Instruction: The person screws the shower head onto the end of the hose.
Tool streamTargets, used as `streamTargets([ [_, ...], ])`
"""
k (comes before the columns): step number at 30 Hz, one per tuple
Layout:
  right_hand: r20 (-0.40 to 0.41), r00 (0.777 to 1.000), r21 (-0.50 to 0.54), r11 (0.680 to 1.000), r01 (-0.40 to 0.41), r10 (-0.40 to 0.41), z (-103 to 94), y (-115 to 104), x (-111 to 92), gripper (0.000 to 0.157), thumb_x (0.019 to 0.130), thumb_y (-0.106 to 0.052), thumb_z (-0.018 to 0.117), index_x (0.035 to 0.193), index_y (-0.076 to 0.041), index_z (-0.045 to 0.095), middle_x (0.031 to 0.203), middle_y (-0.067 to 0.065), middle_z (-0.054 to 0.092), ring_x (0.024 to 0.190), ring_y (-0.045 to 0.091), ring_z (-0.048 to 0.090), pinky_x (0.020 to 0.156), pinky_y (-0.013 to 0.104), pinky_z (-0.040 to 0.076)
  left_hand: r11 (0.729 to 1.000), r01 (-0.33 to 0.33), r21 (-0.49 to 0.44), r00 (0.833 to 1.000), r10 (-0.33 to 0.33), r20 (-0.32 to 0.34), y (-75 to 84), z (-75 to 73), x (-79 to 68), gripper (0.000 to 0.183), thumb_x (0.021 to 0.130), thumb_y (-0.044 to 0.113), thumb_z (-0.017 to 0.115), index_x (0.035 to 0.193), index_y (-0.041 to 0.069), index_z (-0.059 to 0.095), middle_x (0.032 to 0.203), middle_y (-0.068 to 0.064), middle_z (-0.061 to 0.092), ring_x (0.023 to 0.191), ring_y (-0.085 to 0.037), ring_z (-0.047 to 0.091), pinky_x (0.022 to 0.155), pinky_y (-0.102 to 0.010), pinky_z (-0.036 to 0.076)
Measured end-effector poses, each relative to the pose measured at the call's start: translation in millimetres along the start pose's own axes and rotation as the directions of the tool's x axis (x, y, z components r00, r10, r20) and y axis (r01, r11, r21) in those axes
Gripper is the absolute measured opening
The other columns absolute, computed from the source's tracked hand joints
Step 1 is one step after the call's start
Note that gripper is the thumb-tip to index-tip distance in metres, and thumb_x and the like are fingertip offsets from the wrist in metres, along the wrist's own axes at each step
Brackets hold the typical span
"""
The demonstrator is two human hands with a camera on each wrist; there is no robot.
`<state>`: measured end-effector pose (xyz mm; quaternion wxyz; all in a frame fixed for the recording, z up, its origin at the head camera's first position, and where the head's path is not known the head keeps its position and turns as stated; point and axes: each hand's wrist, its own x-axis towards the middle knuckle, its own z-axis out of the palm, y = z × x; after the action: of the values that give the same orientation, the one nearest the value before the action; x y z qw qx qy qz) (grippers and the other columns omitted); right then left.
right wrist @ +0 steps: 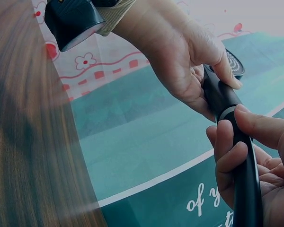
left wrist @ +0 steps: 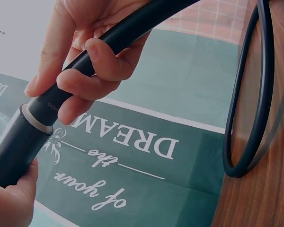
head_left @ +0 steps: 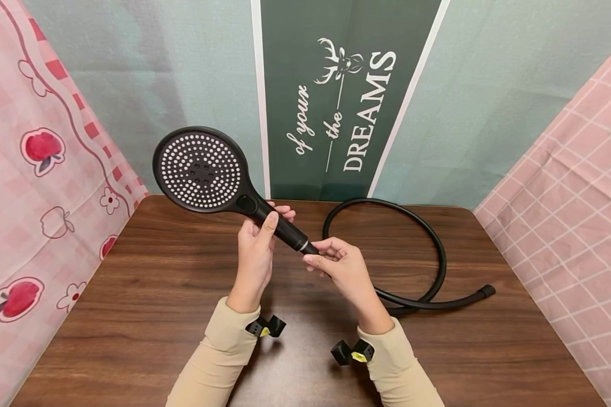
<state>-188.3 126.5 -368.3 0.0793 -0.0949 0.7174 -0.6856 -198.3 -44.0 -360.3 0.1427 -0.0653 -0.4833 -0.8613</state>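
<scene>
A black shower head [head_left: 201, 169] with white nozzles is held up over the table, its face toward the head camera. My left hand [head_left: 257, 240] grips its handle [head_left: 285, 229], thumb on top. At the handle's lower end, my right hand [head_left: 341, 263] pinches the end fitting of a black shower hose [head_left: 440, 254] between thumb and fingers. The left wrist view shows the fitting [left wrist: 49, 104] against the handle end, with a pale ring [left wrist: 35, 118] at the joint. In the right wrist view the fingers curl round the hose below that ring.
The hose loops over the right side of the brown wooden table [head_left: 147, 294], its free end [head_left: 486, 291] lying at the right. Behind the table hangs a green cloth [head_left: 305, 175] with white lettering. Pink patterned cloths [head_left: 555, 186] flank both sides.
</scene>
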Motion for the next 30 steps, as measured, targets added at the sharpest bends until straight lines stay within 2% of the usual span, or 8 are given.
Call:
streamTargets([
  [9,-0.002,1.000,0.002,1.000,-0.010,0.010,-0.1,-0.4,0.0,0.027,0.087,-0.002,0.073,0.110,0.009,0.064,0.076,-0.012,0.073,0.064,0.006,0.069,0.055,0.018,0.050,1.000,0.002,0.000,1.000,-0.002,0.001,0.3,-0.1,0.1,0.026,0.103,0.011,0.051,0.125,-0.002,0.044,0.104,0.000,0.072,0.100,-0.011,0.072,0.104,-0.032,0.053],
  [14,0.003,1.000,0.007,1.000,-0.007,0.007,-0.3,0.6,0.4,0.027,0.087,-0.001,0.073,0.110,0.010,0.063,0.076,-0.013,0.073,0.064,0.005,0.069,0.055,0.017,0.050,1.000,-0.003,-0.002,1.000,0.003,0.005,0.3,0.2,0.3,0.035,0.103,0.010,0.051,0.129,-0.011,0.038,0.103,0.000,0.073,0.100,-0.011,0.072,0.104,-0.031,0.053],
  [20,0.006,1.000,0.007,1.000,0.003,-0.003,-1.0,1.6,1.3,0.027,0.087,-0.001,0.073,0.109,0.011,0.063,0.077,-0.010,0.073,0.064,0.006,0.069,0.055,0.018,0.051,1.000,-0.004,-0.007,1.000,0.004,0.004,0.8,0.7,0.2,0.036,0.103,0.009,0.050,0.129,-0.012,0.037,0.103,0.000,0.073,0.099,-0.011,0.072,0.103,-0.031,0.053],
  [24,0.003,1.000,-0.002,1.000,-0.004,0.004,-1.1,1.1,1.2,0.026,0.087,-0.002,0.073,0.108,0.010,0.064,0.078,-0.004,0.075,0.064,0.007,0.069,0.056,0.018,0.051,1.000,-0.003,-0.010,1.000,0.003,0.003,0.9,0.9,0.1,0.031,0.103,0.009,0.050,0.128,-0.008,0.040,0.103,0.000,0.073,0.100,-0.011,0.072,0.103,-0.030,0.053],
  [28,0.002,1.000,-0.014,1.000,-0.004,0.004,-0.4,-0.9,0.0,0.025,0.087,-0.003,0.073,0.108,0.008,0.065,0.084,0.013,0.076,0.064,0.007,0.069,0.055,0.018,0.051,1.000,0.001,-0.008,1.000,-0.001,-0.001,1.0,0.9,0.1,0.025,0.103,0.008,0.050,0.125,-0.002,0.044,0.103,0.001,0.073,0.100,-0.011,0.072,0.103,-0.030,0.053],
  [30,0.004,1.000,-0.017,1.000,0.002,-0.002,-0.2,-1.6,-0.4,0.024,0.088,-0.003,0.073,0.108,0.008,0.065,0.086,0.017,0.076,0.064,0.007,0.069,0.055,0.018,0.051,1.000,-0.001,-0.008,1.000,0.001,0.000,0.9,0.9,0.2,0.027,0.103,0.008,0.050,0.126,-0.004,0.043,0.103,0.001,0.073,0.100,-0.011,0.072,0.103,-0.030,0.054],
])
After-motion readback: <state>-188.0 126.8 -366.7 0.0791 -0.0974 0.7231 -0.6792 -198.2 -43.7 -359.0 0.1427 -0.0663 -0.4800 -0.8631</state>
